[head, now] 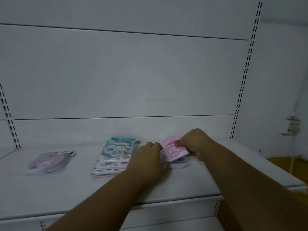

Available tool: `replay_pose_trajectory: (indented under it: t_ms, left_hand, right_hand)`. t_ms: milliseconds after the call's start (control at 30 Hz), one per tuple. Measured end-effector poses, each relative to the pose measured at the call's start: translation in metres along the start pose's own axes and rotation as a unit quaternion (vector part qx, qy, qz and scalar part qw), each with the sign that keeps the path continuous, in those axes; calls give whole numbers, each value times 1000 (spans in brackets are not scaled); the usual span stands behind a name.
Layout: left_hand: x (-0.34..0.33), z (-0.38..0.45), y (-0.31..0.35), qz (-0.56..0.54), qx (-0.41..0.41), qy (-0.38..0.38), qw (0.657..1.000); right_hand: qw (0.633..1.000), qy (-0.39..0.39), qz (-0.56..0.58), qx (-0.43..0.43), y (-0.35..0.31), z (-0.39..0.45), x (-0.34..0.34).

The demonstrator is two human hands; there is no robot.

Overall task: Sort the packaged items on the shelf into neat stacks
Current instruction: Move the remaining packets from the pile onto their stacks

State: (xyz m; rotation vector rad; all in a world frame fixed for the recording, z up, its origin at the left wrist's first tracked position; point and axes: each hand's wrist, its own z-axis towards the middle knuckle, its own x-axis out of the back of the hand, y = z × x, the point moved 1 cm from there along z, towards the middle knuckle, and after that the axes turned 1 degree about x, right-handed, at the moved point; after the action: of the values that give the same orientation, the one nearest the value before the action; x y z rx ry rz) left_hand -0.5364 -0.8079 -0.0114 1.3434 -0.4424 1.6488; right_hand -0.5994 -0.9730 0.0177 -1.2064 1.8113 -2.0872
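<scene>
White shelf [50,197], seen from above and in front; white back panel [133,72] behind it, slotted uprights at either side.

Right of centre: a pink packet [175,151] with a cartoon figure on its face, tilted up off a low stack of pale lilac packets [179,165]. Right hand [195,142] grips the pink packet at its far-right corner, fingers curled down over the edge. Left hand [150,159] is against the near-left edge of the same packet, fingers bent around it; how firmly it grips I cannot tell.

Just left of the left hand: a stack of blue-grey packets [115,157], fanned out unevenly toward the near side, with a pinkish one at the bottom. One blue packet [123,139] pokes out at the far end.

Well apart, far left of the shelf: a round pink item in a clear bag [48,161], lying flat, blurred.
</scene>
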Motion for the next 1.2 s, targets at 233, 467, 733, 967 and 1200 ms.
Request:
replay_pose_trajectory:
  t_ms: [233,467,733,967,1200]
  left_hand:
    - [-1,-1,4,12,2,-3,1000]
    - [26,-25,-14,6,-6,45,999]
    - [113,-129,-136,27,57,108,992]
    - [210,-268,-297,106,192,138,966]
    - [270,-358,-422,124,292,145,937]
  right_hand:
    - [936,84,-328,98,3,-9,-4]
    - [919,80,-304,236,-25,-42,-19]
    - [865,66,-247,431,-136,-142,-142]
    - [823,-4,-198,532,-243,-254,-318]
    - [794,-55,-189,575,-328,-325,-461]
